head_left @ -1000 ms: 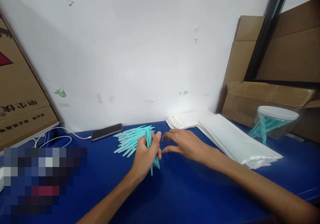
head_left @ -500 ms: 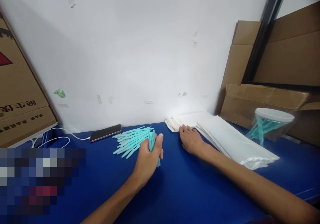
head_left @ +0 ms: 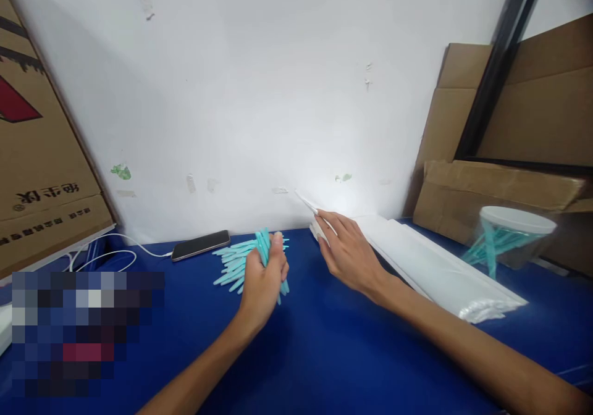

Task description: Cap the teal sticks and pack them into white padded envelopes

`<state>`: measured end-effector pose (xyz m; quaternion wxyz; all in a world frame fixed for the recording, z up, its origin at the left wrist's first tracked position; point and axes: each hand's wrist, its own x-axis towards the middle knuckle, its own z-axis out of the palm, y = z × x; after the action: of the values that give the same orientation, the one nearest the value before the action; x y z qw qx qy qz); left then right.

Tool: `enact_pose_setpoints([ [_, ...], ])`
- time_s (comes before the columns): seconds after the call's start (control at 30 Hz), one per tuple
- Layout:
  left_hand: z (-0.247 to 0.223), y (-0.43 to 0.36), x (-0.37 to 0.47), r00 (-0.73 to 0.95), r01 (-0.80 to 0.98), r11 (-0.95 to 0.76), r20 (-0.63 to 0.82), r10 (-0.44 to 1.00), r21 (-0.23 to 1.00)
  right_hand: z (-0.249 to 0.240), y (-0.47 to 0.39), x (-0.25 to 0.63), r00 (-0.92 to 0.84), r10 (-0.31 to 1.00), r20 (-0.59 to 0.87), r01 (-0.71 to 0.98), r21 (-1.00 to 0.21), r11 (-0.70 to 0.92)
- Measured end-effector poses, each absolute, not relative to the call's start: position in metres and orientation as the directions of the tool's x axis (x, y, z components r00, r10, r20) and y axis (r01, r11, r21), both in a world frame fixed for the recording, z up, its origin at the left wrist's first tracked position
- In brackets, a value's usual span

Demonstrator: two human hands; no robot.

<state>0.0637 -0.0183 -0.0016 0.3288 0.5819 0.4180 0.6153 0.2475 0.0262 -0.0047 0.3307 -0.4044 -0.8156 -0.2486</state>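
My left hand (head_left: pixel 265 279) is closed around a bunch of slim turquoise plastic sticks (head_left: pixel 263 245), their ends poking out above and below the fist. Behind it, more turquoise sticks (head_left: pixel 229 267) lie fanned out on the blue table. My right hand (head_left: pixel 349 248) is over the far end of a stack of flat white plastic bags (head_left: pixel 430 273). A thin white bag edge (head_left: pixel 306 201) rises from its fingertips, seemingly pinched between fingers and thumb; the thumb's contact is partly hidden.
A phone (head_left: pixel 201 245) on a white cable (head_left: pixel 139 245) lies by the wall. Right of the bags, a clear container with a white lid (head_left: pixel 517 220) holds more turquoise sticks. Cardboard boxes (head_left: pixel 50 155) stand at the left, with more cardboard (head_left: pixel 500 183) at the right.
My right hand has lifted a bag edge up off the stack, where it lay flat before. My left hand, still gripping the sticks, has shifted slightly left. The view has moved a little.
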Motion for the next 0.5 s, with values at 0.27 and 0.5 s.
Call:
enact_pose_setpoints([
  [0.27, 0.027, -0.001, 0.026, -0.467, 0.002, -0.609, 0.539, 0.701, 0.793, -0.001, -0.001, 0.251, -0.768, 0.223, 0.601, 0.282, 0.004, 0.959],
  [0.5, 0.025, 0.003, 0.019, -0.461, -0.025, -0.590, 0.514, 0.723, 0.807, -0.011, -0.001, 0.242, -0.691, 0.435, 0.578, 0.481, -0.081, 0.873],
])
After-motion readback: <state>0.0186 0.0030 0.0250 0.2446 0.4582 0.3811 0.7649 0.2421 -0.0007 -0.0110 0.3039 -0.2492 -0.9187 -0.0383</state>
